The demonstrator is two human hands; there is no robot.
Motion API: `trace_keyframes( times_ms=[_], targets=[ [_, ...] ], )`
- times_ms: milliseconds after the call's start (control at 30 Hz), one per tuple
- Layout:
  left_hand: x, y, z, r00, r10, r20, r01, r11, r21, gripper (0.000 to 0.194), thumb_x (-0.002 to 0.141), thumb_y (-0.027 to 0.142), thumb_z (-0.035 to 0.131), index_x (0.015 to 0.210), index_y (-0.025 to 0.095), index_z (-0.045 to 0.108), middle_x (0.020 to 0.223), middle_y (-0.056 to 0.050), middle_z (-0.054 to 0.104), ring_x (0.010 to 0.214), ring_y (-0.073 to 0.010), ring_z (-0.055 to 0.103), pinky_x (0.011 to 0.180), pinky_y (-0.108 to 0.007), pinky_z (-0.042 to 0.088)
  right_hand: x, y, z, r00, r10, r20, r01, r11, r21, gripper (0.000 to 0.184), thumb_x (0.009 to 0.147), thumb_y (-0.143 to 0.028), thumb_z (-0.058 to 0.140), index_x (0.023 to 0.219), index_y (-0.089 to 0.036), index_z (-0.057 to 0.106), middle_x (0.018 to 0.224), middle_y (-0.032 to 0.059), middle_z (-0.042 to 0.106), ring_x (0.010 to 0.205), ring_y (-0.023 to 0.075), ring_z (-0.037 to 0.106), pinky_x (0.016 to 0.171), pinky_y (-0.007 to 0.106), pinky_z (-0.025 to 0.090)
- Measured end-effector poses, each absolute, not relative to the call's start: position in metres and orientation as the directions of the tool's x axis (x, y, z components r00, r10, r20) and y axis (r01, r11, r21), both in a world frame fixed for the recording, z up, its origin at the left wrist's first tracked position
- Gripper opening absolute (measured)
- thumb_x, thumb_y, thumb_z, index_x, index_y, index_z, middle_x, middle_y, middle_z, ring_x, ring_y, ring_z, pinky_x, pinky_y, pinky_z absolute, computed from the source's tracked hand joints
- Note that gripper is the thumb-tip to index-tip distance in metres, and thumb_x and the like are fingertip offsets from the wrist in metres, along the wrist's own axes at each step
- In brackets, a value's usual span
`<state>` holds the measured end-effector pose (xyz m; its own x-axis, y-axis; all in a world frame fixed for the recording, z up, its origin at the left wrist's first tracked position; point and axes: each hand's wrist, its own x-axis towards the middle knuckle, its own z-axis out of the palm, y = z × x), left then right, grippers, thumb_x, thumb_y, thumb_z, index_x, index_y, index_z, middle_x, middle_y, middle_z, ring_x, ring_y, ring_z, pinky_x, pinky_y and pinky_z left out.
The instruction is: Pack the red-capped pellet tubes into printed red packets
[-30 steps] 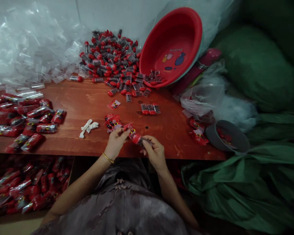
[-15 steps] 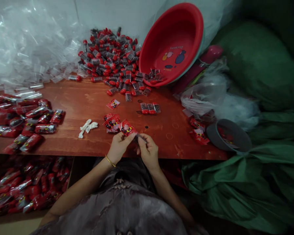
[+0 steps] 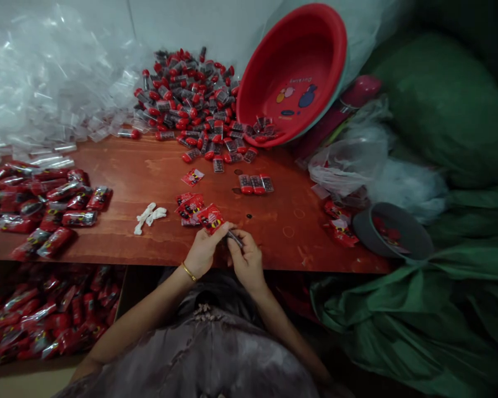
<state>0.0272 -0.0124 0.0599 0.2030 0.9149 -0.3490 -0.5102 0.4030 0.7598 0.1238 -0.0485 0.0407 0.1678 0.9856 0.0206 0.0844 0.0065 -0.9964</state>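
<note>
In the head view my left hand (image 3: pixel 202 251), a gold bangle at its wrist, pinches a red printed label (image 3: pixel 210 217) between thumb and fingers. My right hand (image 3: pixel 248 264) is closed on a small dark tube (image 3: pixel 234 239), whose near end is hidden by the fingers. The two hands almost touch, at the table's front edge. Just beyond the left hand lies a small pile of similar red labels (image 3: pixel 188 205), with a single red label (image 3: pixel 192 177) farther back. Three red-capped clear tubes with dark contents (image 3: pixel 255 184) stand side by side beyond the right hand.
A heap of red-capped tubes (image 3: pixel 186 94) spills from a tilted red basin (image 3: pixel 315 61). Clear plastic sleeves (image 3: pixel 58 83) and red wrapped packs (image 3: pixel 50 199) are at left, white finger cots (image 3: pixel 148 215) nearer. A box of packs (image 3: pixel 53 309) sits below; a grey bowl (image 3: pixel 363 232) stands right.
The red label has tipped slightly left and lower in my left hand. My right hand has shifted a little, and more of the dark tube shows between its fingers.
</note>
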Motion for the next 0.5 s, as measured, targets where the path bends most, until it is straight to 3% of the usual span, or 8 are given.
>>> trace_keyframes(
  times_ms=[67, 133, 267, 400, 500],
  targets=[
    [0.028, -0.012, 0.060, 0.159, 0.933, -0.324, -0.500, 0.359, 0.788, 0.034, 0.058, 0.043, 0.079, 0.066, 0.013, 0.067, 0.055, 0.001, 0.060, 0.049, -0.0081, 0.055, 0.045, -0.019, 0.042, 0.123, -0.047, 0.043, 0.161, 0.987, 0.006, 0.086, -0.008, -0.996, 0.024, 0.085, -0.043, 0.054, 0.091, -0.020, 0.054, 0.062, -0.0058, 0.054, 0.039, 0.0054, 0.043, 0.039, 0.019, 0.036],
    [0.028, -0.010, 0.062, 0.193, 0.923, -0.333, -0.468, 0.385, 0.795, 0.033, 0.058, 0.042, 0.080, 0.063, 0.013, 0.066, 0.049, 0.002, 0.056, 0.044, -0.0078, 0.053, 0.040, -0.018, 0.038, 0.121, -0.045, 0.044, 0.141, 0.989, -0.052, -0.028, -0.048, -0.998, 0.026, 0.085, -0.046, 0.053, 0.089, -0.021, 0.052, 0.060, -0.0068, 0.053, 0.037, 0.0047, 0.040, 0.037, 0.018, 0.035],
    [0.022, -0.005, 0.068, 0.287, 0.864, -0.413, -0.428, 0.501, 0.752, 0.037, 0.059, 0.046, 0.077, 0.073, 0.013, 0.068, 0.043, 0.005, 0.049, 0.033, -0.0087, 0.048, 0.031, -0.019, 0.027, 0.123, -0.044, 0.046, 0.000, 0.990, -0.141, -0.258, -0.136, -0.957, 0.031, 0.084, -0.052, 0.052, 0.094, -0.022, 0.051, 0.073, -0.0039, 0.061, 0.039, 0.0054, 0.046, 0.043, 0.021, 0.044],
    [0.021, -0.003, 0.069, 0.188, 0.906, -0.379, -0.490, 0.421, 0.764, 0.038, 0.057, 0.044, 0.078, 0.077, 0.013, 0.070, 0.064, -0.003, 0.066, 0.050, -0.0098, 0.055, 0.040, -0.019, 0.037, 0.131, -0.048, 0.045, -0.062, 0.989, -0.132, -0.155, -0.140, -0.978, 0.031, 0.083, -0.048, 0.056, 0.095, -0.020, 0.055, 0.076, -0.0007, 0.065, 0.044, 0.0071, 0.054, 0.048, 0.022, 0.046],
    [0.024, -0.010, 0.069, 0.245, 0.914, -0.322, -0.454, 0.402, 0.795, 0.042, 0.061, 0.046, 0.076, 0.086, 0.013, 0.071, 0.063, -0.001, 0.064, 0.045, -0.0081, 0.052, 0.041, -0.020, 0.039, 0.130, -0.051, 0.043, 0.045, 0.992, -0.116, -0.133, -0.109, -0.985, 0.028, 0.084, -0.046, 0.055, 0.093, -0.019, 0.055, 0.066, -0.0034, 0.063, 0.038, 0.0059, 0.049, 0.041, 0.019, 0.041]
  ],
)
